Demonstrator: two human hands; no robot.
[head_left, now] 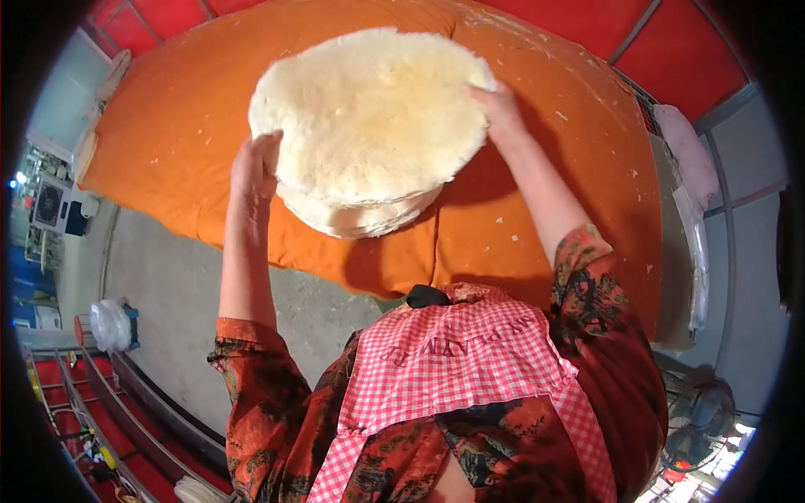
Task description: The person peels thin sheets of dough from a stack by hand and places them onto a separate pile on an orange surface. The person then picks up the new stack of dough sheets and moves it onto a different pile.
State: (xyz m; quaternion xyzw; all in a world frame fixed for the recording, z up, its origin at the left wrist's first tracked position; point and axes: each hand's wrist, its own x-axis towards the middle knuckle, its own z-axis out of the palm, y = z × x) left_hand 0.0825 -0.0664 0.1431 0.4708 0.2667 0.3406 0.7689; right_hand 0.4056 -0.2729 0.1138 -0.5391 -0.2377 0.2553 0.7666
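Note:
A large, round, pale flatbread (369,109) with ragged edges is held out flat between my two hands. My left hand (257,163) grips its left rim, thumb on top. At the opposite rim, my right hand (499,113) pinches the edge, with the fingers underneath hidden. Below the near edge shows a stack of similar flatbreads (360,220), mostly covered by the upper one. An orange cloth (570,210) spreads under the stack, dotted with small pale crumbs.
Red panels (579,25) border the far side. Clear plastic sheets (693,260) hang at the right edge. Grey floor (168,251) shows at left, with a plastic-wrapped object (111,325) and a rack (126,419) below it. A fan (700,419) stands at lower right.

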